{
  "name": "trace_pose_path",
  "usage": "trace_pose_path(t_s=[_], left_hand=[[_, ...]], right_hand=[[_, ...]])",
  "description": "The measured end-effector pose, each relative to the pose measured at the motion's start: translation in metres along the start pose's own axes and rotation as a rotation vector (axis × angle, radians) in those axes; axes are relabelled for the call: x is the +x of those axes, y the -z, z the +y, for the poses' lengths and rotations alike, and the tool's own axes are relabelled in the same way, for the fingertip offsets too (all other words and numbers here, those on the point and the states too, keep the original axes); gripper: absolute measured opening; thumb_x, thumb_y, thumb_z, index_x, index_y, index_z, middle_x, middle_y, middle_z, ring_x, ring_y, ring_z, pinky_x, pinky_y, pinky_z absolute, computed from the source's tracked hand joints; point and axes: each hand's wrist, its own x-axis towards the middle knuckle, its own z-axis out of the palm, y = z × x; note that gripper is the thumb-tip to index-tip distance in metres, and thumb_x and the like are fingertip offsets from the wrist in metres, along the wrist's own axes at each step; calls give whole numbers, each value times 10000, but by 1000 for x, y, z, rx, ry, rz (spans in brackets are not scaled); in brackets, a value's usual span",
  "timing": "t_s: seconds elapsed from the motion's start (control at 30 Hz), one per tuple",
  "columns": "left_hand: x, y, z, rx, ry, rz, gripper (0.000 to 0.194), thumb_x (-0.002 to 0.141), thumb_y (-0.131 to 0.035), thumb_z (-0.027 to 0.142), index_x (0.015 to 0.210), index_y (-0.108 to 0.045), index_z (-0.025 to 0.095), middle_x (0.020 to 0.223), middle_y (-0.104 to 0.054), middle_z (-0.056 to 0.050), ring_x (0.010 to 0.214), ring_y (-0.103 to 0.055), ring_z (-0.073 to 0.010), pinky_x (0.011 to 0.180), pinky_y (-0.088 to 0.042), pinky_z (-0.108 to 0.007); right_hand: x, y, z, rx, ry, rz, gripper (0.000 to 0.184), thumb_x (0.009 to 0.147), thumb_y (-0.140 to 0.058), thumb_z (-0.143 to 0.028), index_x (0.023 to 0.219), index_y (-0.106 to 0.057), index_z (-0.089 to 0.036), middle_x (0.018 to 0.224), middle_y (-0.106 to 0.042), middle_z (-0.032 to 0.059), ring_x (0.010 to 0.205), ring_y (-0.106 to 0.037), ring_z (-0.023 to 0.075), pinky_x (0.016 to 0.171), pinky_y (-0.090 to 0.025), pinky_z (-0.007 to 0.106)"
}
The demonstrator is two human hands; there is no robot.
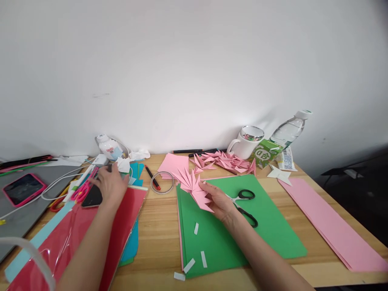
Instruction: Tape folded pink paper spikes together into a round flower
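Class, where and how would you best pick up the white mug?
Probably by its handle, coming from the person's left: on this white mug the handle juts out that way, while the green box crowds its right side.

Papercraft workspace: table [160, 234], green paper [218, 238], black scissors [241, 197], folded pink fan [191, 184].

Brt soft light, glare on red folder [66, 234], dim R edge.
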Motion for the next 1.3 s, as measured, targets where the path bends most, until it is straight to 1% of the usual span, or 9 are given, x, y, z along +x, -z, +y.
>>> trace_pose_path(t_s=[0.1,0.17,0.23,0.27,0.33,0.53,0.9,1.1,1.3], left_hand=[[-29,4,36,-422,-150,-111,359,820,-497,441,978,-653,159,1063,-658,-149,1023,-595,-318,911,-441,-445],[-52,7,63,-795,-104,-418,504,807,-435,603,853,-671,161,864,-710,-131,794,-665,-288,737,-521,-410],[-73,11,85,-1122,-71,-782,620,730,-453,726,857,-680,163,831,-724,-141,738,-683,-286,629,-546,-390],[-82,12,93,-1218,-59,-902,600,676,-526,734,800,-679,167,826,-728,-143,705,-688,-288,578,-548,-383],[-94,13,103,-1280,-41,-1009,461,654,-654,627,702,-676,169,808,-730,-116,692,-696,-269,580,-560,-366],[-103,6,104,-1332,109,-949,348,611,-765,465,754,-709,153,773,-730,-55,670,-699,-227,653,-597,-380],[-108,-6,100,-1435,151,-1067,361,632,-766,450,762,-700,120,789,-739,-93,743,-708,-255,708,-582,-386],[-113,-13,99,-1444,148,-996,350,577,-799,443,664,-692,121,688,-728,-60,696,-702,-260,670,-583,-381],[-118,-7,100,-1383,114,-1072,367,541,-819,440,683,-719,117,660,-726,-69,600,-693,-238,584,-583,-344]], right_hand=[[-1,-2,-2,45,-3,49,309,515,-862,-339,641,-642,-163,575,-646,-16,486,-539,89,472,-424,199],[-2,-4,-4,60,5,72,308,502,-868,-323,617,-633,-161,563,-637,-26,478,-527,79,473,-417,193],[-4,-7,-7,59,21,84,314,483,-876,-309,619,-636,-157,561,-636,-27,475,-522,78,472,-411,193],[-4,-9,-8,54,34,87,323,470,-880,-308,628,-642,-156,560,-637,-26,473,-520,78,471,-406,193],[-6,-11,-9,38,66,85,344,451,-885,-315,654,-658,-156,572,-644,-25,480,-521,77,478,-401,192],[-8,-14,-5,-60,165,79,348,431,-889,-277,688,-685,-161,571,-617,-38,523,-512,85,518,-396,202],[-14,-17,-3,-320,294,79,340,485,-858,-331,736,-697,-168,648,-659,-6,535,-508,105,529,-389,228],[-16,-17,-6,-381,257,29,338,494,-858,-341,728,-684,-170,640,-649,-5,543,-514,114,518,-384,227],[-14,-8,-13,-403,179,-77,297,546,-838,-373,660,-661,-164,583,-576,-44,483,-420,65,467,-297,200]])
